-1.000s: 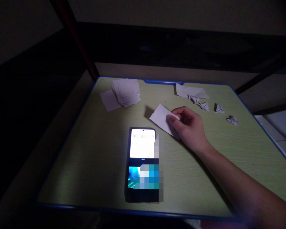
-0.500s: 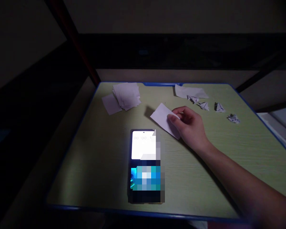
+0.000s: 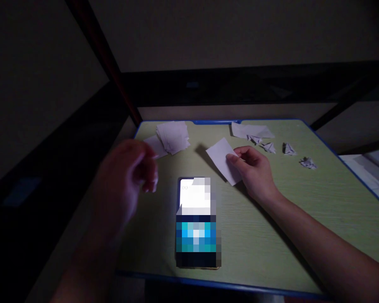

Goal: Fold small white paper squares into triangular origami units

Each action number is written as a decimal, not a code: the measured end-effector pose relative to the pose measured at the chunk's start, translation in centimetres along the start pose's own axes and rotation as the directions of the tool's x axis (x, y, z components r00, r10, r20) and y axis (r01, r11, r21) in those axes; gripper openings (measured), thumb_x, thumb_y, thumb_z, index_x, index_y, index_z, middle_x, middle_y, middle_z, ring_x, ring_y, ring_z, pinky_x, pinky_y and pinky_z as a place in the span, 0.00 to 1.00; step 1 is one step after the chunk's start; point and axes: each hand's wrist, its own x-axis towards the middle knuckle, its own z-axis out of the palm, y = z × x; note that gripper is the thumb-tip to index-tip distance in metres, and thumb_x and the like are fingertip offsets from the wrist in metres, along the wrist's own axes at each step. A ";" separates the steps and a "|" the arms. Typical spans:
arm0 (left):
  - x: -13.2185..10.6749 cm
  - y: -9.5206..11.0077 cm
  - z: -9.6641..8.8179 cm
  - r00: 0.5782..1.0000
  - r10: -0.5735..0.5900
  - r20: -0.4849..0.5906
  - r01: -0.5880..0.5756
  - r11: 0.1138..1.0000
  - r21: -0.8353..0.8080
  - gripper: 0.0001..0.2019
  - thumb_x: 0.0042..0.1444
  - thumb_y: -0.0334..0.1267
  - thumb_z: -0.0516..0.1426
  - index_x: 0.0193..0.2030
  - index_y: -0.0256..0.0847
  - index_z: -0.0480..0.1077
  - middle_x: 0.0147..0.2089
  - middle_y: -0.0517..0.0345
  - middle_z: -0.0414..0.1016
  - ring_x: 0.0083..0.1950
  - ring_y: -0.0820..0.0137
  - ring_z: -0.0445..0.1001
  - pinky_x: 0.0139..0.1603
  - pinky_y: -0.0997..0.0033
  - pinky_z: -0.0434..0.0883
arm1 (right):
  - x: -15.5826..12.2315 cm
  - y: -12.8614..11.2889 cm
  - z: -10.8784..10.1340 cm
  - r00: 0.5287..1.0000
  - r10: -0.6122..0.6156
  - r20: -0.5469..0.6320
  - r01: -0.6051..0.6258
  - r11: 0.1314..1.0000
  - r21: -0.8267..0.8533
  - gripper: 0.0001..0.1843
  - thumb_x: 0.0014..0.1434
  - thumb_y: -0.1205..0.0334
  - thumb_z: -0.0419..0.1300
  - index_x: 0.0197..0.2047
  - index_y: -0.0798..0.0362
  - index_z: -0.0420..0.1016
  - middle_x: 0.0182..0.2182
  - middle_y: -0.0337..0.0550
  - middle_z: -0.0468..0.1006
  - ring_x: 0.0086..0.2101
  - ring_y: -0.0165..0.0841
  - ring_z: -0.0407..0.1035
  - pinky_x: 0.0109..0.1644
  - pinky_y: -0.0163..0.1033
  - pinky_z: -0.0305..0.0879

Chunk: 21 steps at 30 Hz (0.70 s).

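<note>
In my right hand (image 3: 254,170) is a small white paper sheet (image 3: 222,160), pinched at its right edge between thumb and curled fingers and tilted above the table. My left hand (image 3: 126,181) hovers over the table's left side, somewhat blurred. Its fingers are loosely bent and apart, with nothing in them. Just beyond it lies a stack of white paper sheets (image 3: 173,136), one sheet sticking out to the left, partly behind my hand. A phone (image 3: 194,261) with a lit, partly pixelated screen lies between my hands.
Several small folded paper pieces (image 3: 288,148) lie at the table's right, near a larger creased paper (image 3: 252,130) at the back. The pale green table (image 3: 255,252) has a blue rim. Dark walls surround it, and white items (image 3: 363,168) stand beyond its right edge.
My left hand has come into view from the lower left. The sheet in my right hand is turned a little more upright. The view has tilted, so the table sits slightly lower.
</note>
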 end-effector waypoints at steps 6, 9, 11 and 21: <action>3.4 -1.2 5.6 0.965 -0.022 0.262 0.012 0.999 0.037 0.12 0.59 0.44 0.52 0.37 0.37 0.69 0.35 0.55 0.74 0.32 0.73 0.71 0.26 0.76 0.67 | -1.5 -1.1 0.5 0.995 0.028 0.095 -0.040 0.991 0.125 0.07 0.50 0.61 0.65 0.31 0.52 0.71 0.21 0.33 0.69 0.20 0.25 0.61 0.21 0.31 0.55; 3.4 -1.8 6.9 0.955 0.000 0.298 0.000 1.000 0.001 0.10 0.58 0.40 0.52 0.33 0.37 0.69 0.30 0.58 0.73 0.29 0.74 0.71 0.24 0.77 0.66 | -2.0 -1.4 0.7 0.991 0.047 0.128 -0.068 0.984 0.164 0.08 0.50 0.61 0.65 0.30 0.53 0.70 0.20 0.32 0.68 0.19 0.24 0.61 0.20 0.30 0.55; 2.9 -2.0 7.0 0.958 -0.017 0.286 0.027 0.999 -0.029 0.09 0.57 0.37 0.52 0.29 0.37 0.67 0.27 0.60 0.70 0.26 0.76 0.70 0.22 0.79 0.64 | -2.3 -1.6 0.8 0.987 0.052 0.150 -0.080 0.979 0.187 0.08 0.50 0.61 0.65 0.30 0.53 0.69 0.19 0.31 0.68 0.18 0.24 0.61 0.20 0.30 0.56; 1.6 -2.6 6.2 0.967 0.117 0.228 -0.144 0.984 0.107 0.15 0.59 0.35 0.48 0.21 0.37 0.63 0.20 0.63 0.64 0.23 0.77 0.63 0.23 0.76 0.58 | -3.3 -3.2 1.0 0.973 -0.009 0.231 -0.012 0.996 0.092 0.06 0.52 0.63 0.63 0.30 0.54 0.70 0.21 0.33 0.70 0.20 0.22 0.63 0.20 0.27 0.59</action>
